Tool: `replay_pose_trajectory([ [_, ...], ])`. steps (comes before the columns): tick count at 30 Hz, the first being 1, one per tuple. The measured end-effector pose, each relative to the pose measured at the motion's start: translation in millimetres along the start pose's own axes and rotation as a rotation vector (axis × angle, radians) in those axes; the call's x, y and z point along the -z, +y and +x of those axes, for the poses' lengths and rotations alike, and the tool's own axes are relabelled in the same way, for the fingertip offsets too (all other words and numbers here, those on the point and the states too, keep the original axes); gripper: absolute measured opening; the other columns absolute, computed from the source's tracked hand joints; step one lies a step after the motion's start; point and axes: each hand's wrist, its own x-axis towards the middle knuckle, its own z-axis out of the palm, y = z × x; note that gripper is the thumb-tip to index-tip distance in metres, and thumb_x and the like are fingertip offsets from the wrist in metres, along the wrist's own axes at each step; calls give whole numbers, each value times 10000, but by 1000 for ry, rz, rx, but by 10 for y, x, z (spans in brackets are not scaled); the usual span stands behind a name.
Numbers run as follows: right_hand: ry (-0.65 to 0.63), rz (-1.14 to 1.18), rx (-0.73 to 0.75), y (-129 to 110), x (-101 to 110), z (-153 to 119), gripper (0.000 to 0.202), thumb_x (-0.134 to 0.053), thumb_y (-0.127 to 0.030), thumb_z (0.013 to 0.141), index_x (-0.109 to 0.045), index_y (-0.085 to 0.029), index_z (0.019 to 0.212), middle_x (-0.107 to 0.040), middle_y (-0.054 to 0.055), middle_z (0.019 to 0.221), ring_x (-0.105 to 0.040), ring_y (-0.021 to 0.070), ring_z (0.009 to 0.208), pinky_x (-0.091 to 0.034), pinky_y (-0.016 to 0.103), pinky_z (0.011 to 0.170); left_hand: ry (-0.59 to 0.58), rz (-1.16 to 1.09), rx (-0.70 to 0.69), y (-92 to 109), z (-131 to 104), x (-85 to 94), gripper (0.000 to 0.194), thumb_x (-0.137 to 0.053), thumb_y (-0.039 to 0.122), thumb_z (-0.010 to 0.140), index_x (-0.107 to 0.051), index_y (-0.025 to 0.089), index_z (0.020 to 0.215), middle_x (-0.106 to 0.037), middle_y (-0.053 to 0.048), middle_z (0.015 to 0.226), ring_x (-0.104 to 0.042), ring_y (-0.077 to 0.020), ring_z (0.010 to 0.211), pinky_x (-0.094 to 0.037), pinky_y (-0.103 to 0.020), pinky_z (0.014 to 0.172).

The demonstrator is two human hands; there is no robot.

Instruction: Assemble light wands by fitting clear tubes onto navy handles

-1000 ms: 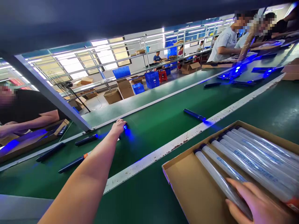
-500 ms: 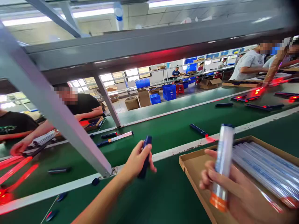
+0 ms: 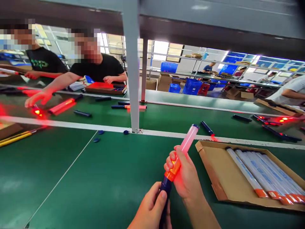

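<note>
My left hand (image 3: pixel 154 203) is wrapped round a dark blue light-stick handle (image 3: pixel 166 186), low in the middle of the view. My right hand (image 3: pixel 184 168) grips a clear tube (image 3: pixel 189 140) with an orange collar and a dark end cap. The tube's orange end meets the top of the handle, and the two lie in one slanting line. Red light glows inside the tube. To the right, a shallow cardboard tray (image 3: pixel 228 178) holds several similar clear tubes (image 3: pixel 264 171) with orange ends.
A grey post (image 3: pixel 132 70) rises from the white strip (image 3: pixel 114 128) ahead. Beyond it, a dark handle (image 3: pixel 207 128) and other glowing sticks lie on the green belt. Several small dark caps (image 3: pixel 96 140) lie left. Across the belt, a co-worker's hand (image 3: pixel 39 98) reaches toward a glowing light.
My hands have come together, joining the handle and tube end to end, and the tube now glows red. The view has turned left, and a co-worker's arm now reaches over the belt.
</note>
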Motion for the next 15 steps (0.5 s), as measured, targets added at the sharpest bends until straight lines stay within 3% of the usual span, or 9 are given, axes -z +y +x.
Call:
replay_pose_trajectory([
  [3, -28, -94, 61, 40, -70, -50, 247, -696, -385, 898, -508, -227, 870, -458, -74, 665, -436, 74, 519, -405, 209, 476, 20, 120, -57, 13, -106, 29, 588, -464, 782, 845, -510, 208, 966, -509, 62, 671, -414, -45, 384, -293, -160, 341],
  [7, -42, -198, 66, 68, -119, -54, 261, -686, -372, 906, -473, -233, 847, -423, -89, 638, -372, 61, 462, -358, 188, 409, 6, 146, -52, 97, -204, 50, 462, -467, 672, 921, -505, 212, 946, -488, 62, 673, -382, -36, 411, -286, -130, 344],
  [11, -76, -205, -21, 95, -159, -77, 280, -684, -342, 902, -442, -228, 815, -412, -93, 621, -336, 51, 437, -331, 171, 373, -199, -211, 11, 111, -216, 53, 403, -501, 614, 932, -492, 212, 925, -512, 62, 662, -348, -24, 338, -285, -126, 291],
  [15, -91, -215, -55, 26, -212, -58, 270, -712, -345, 881, -478, -219, 838, -465, -82, 645, -396, 54, 458, -389, 178, 394, -430, -628, 42, 84, -174, 72, 396, -392, 529, 999, -581, 183, 1030, -493, 54, 640, -301, -15, 307, -332, -134, 275],
])
